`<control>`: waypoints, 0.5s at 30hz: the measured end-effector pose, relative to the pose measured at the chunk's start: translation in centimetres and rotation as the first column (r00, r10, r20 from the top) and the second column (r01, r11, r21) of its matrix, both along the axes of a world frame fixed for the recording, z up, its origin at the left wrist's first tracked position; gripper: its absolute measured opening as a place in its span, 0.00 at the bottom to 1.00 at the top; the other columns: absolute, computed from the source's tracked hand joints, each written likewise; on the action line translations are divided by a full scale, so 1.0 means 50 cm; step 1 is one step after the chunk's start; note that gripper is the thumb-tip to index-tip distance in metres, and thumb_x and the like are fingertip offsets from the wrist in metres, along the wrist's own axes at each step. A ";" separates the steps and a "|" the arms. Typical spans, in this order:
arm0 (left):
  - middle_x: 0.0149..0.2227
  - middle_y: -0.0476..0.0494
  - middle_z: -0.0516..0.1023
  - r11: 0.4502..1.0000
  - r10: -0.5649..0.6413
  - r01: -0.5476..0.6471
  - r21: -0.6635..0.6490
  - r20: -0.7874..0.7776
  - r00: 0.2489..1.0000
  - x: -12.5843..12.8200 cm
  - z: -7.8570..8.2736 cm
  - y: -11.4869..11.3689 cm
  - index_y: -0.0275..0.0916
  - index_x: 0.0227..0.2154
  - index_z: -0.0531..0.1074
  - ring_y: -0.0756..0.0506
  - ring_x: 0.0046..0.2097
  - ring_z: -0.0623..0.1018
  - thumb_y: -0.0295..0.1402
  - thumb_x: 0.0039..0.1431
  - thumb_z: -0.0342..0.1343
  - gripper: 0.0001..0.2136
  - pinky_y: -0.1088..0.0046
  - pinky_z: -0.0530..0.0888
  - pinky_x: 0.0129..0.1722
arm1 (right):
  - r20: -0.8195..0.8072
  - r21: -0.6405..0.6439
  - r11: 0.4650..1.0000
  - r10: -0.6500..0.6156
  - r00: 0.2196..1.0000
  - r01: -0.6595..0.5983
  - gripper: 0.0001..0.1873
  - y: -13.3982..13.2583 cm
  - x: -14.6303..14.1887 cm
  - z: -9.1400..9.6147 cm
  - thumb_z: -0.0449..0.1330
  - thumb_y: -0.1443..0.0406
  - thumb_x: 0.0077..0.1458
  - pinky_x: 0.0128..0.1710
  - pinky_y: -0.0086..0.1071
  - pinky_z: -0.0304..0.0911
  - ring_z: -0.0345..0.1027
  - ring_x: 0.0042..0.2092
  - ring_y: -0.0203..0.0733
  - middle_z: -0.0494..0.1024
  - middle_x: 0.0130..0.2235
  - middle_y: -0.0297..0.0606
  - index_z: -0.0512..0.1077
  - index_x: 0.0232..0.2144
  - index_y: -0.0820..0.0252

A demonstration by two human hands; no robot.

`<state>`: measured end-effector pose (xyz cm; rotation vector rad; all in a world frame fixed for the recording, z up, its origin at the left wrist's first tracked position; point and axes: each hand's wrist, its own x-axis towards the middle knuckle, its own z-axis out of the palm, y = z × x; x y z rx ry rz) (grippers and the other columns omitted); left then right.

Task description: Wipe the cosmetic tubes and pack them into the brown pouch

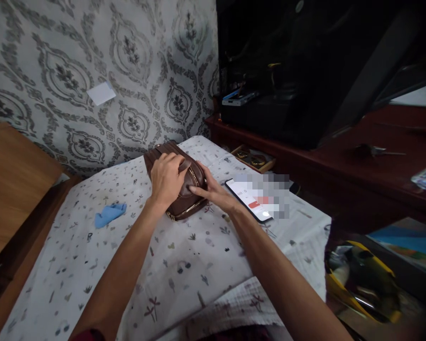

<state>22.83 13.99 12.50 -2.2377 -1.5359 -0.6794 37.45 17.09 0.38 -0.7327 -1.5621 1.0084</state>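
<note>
A small brown leather bag (186, 199) with gold zippers lies on a table covered by a white cloth (184, 270) printed with small flowers. My left hand (166, 181) rests on top of the bag, fingers curled over its handle. My right hand (213, 190) presses against the bag's right side, thumb and fingers pinched near the zipper. What the right fingers hold, if anything, is too small to make out.
A phone (250, 200) with a lit screen lies right of the bag. A blue rag (109, 213) lies to the left. A dark wooden shelf (341, 166) with a small tray (252, 158) stands at the right, a wooden panel (14, 175) at the left, patterned wallpaper behind.
</note>
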 end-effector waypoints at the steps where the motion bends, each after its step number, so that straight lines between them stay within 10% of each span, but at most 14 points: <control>1: 0.38 0.42 0.78 1.000 0.000 0.000 0.003 0.045 0.999 -0.001 0.000 0.003 0.40 0.32 0.74 0.39 0.46 0.74 0.35 0.68 0.53 0.09 0.63 0.70 0.47 | -0.029 -0.036 0.997 0.067 0.997 -0.068 0.53 0.000 0.007 0.003 0.67 0.39 0.48 0.70 0.52 0.55 0.54 0.71 0.52 0.59 0.71 0.37 0.54 0.70 0.45; 15: 0.40 0.43 0.76 0.999 -0.025 0.030 -0.011 0.324 0.946 0.002 -0.008 0.022 0.38 0.31 0.74 0.41 0.47 0.72 0.35 0.64 0.57 0.07 0.62 0.69 0.52 | -0.044 -0.028 0.998 0.056 0.997 -0.057 0.52 0.009 0.002 -0.009 0.67 0.41 0.49 0.66 0.54 0.59 0.56 0.69 0.56 0.61 0.70 0.39 0.53 0.70 0.44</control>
